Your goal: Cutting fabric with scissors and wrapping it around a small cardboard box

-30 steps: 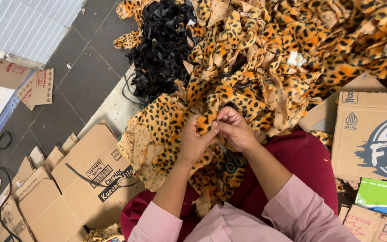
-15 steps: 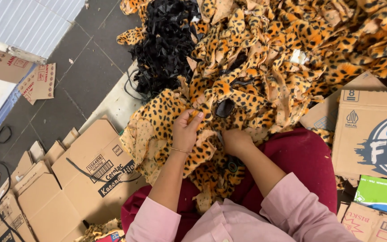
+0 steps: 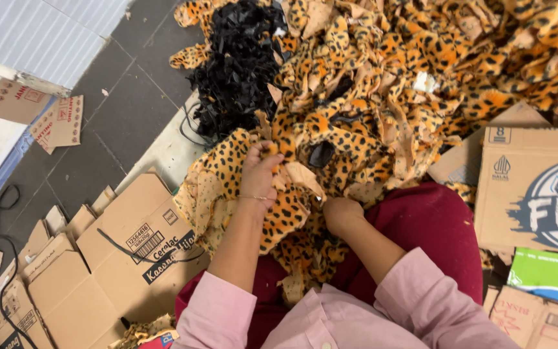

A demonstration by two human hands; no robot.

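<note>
While my left hand point(image 3: 259, 171) pinches the leopard-print fabric piece point(image 3: 279, 213) taut, my right hand point(image 3: 341, 213) grips its lower edge, fingers closed, steadying it.

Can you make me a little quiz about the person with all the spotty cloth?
1. True or false: the left hand grips a leopard-print fabric piece.
2. What lies beside the black fabric heap? A) a blue bucket B) the leopard-print pile C) a green chair
3. Fill in: the right hand is closed in a ____ against the fabric on the lap.

Key
1. True: its fingers curl over the top edge.
2. B: the two heaps touch.
3. Fist: what it grips, if anything, is hidden.
</note>
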